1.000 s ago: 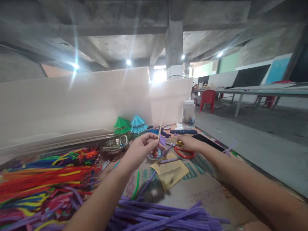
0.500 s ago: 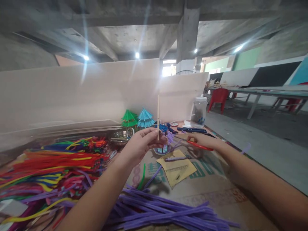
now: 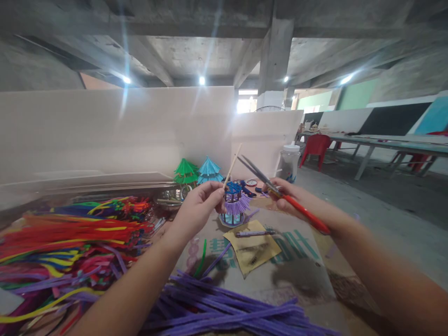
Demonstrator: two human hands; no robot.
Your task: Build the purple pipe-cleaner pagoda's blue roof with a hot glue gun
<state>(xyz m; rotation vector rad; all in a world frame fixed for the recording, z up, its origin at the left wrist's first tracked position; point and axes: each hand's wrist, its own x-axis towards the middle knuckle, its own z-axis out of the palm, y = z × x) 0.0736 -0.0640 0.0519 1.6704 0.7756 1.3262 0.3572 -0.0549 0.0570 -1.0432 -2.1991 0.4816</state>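
Note:
My left hand (image 3: 206, 200) pinches a thin pale wooden stick (image 3: 233, 164) near its lower end, and the stick leans up to the right. In my right hand (image 3: 285, 191) are scissors with red handles (image 3: 304, 214). Their grey blades point up and left, slightly parted, with the tips close to the stick's upper part; whether they touch it I cannot tell. Just behind my left hand stands a small pagoda-like model (image 3: 234, 218) with a blue top and a purple fringe. A yellow paper (image 3: 257, 254) with a pen (image 3: 255, 233) on it lies in front of the model.
Purple pipe cleaners (image 3: 224, 308) are heaped at the front. Many coloured pipe cleaners (image 3: 77, 233) cover the left side. Green (image 3: 185, 171) and light-blue (image 3: 209, 170) tiered roofs stand at the back, before a white partition (image 3: 140, 135). A clear jar (image 3: 290, 163) stands back right.
My right hand has lifted the scissors and turned them so the blades point up toward the stick. The stick has tilted from upright to leaning right.

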